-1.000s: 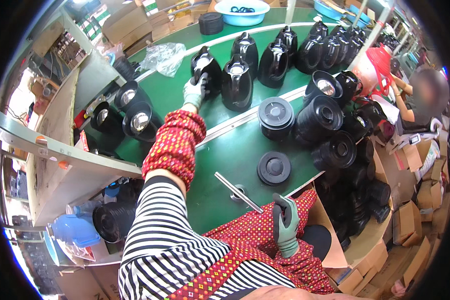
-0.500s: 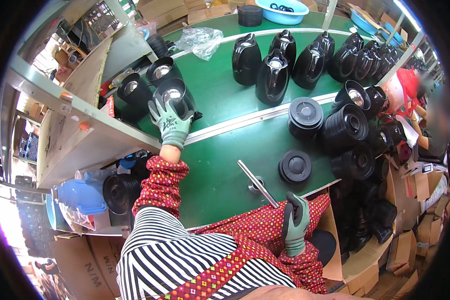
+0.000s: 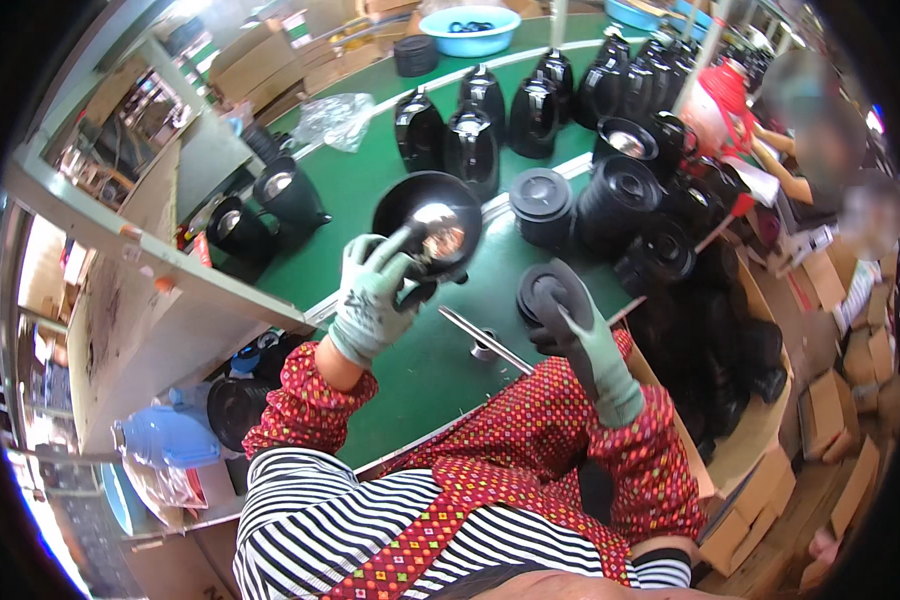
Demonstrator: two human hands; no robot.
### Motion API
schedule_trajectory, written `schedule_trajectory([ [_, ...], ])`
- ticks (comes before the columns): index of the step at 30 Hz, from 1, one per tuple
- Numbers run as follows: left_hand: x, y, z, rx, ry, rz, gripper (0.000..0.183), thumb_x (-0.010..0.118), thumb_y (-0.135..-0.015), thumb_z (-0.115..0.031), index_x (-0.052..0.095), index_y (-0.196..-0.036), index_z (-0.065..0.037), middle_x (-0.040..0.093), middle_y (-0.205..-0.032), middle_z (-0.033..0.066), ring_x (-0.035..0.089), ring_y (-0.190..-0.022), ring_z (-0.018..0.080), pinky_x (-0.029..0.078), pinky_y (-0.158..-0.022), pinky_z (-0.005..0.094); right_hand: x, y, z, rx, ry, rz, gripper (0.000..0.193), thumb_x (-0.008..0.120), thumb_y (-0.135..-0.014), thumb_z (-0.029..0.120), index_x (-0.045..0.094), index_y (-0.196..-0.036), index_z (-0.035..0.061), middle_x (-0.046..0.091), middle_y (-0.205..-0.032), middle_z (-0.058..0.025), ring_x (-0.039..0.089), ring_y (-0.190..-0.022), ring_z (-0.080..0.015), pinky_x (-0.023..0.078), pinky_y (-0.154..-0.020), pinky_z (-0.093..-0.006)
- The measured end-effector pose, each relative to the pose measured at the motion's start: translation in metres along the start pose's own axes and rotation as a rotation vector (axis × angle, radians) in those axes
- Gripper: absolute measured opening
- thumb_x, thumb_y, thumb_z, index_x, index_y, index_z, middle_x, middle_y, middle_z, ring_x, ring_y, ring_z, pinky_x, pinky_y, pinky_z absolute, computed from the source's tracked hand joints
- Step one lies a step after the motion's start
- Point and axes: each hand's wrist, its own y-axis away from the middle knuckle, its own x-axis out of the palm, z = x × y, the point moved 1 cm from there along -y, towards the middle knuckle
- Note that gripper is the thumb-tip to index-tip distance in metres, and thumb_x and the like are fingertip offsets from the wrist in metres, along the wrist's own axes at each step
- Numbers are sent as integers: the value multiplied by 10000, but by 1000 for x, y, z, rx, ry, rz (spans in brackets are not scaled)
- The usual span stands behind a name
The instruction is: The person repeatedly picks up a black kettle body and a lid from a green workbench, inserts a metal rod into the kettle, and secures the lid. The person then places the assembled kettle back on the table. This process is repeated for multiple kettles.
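The left hand (image 3: 375,295), in a grey-green glove, is closed on the handle of a black kettle body (image 3: 428,222) and holds it lifted above the green tabletop (image 3: 410,370), its open mouth turned up toward the camera so the shiny metal bottom shows inside. The right hand (image 3: 592,345), gloved the same way, grips a round black lid (image 3: 550,295) by its lower edge; the lid sits just right of the kettle body and a little lower, the two near but not touching. Between the hands, lower down, a thin metal rod (image 3: 485,340) lies slanted on the tabletop. Behind the lifted kettle body, more black kettles (image 3: 480,115) stand in a row, and to the right a cluster of open black kettle bodies (image 3: 630,200) crowds the tabletop's edge. A blue basin (image 3: 470,30) sits at the far end.
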Motion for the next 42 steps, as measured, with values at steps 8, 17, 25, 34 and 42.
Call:
schedule_trajectory([
  [8,8,-3,-78,542,411,185,520,886,-708,-212,731,-1189,-86,588,-1494,157,597,-1250,359,421,-1096,564,-31,35,-12,63,-424,241,527,621,-1091,325,518,-1474,-23,672,-1349,-151,701,-1193,-257,604,-1036,-434],
  [17,84,74,-34,-777,1843,754,654,673,-1010,-132,408,-1595,-6,556,-1515,146,580,-1322,234,540,-1065,364,-128,72,-108,-71,-265,309,1064,841,-808,646,492,-1536,-48,591,-1512,-176,579,-1364,-268,471,-1146,-428],
  [25,114,134,-37,-603,1867,768,705,818,-898,-79,512,-1528,4,624,-1449,147,650,-1229,270,554,-1049,380,-35,1,-9,94,8,791,1000,914,-797,325,437,-1588,-57,593,-1522,-135,540,-1373,-187,403,-1191,-358],
  [34,117,137,0,-1090,2019,460,659,790,-921,-71,518,-1513,25,628,-1444,166,668,-1226,278,575,-1040,383,-42,-142,-115,-190,1615,-144,1100,815,-734,722,336,-1664,379,203,-1701,-324,220,-1538,-550,188,-1243,-649],
  [42,123,139,-3,-1140,2019,402,618,766,-941,-64,522,-1499,44,631,-1440,183,683,-1223,285,594,-1032,386,-64,-102,-89,-471,1054,-252,912,778,-867,487,368,-1664,316,412,-1559,-275,409,-1387,-486,325,-1192,-567],
])
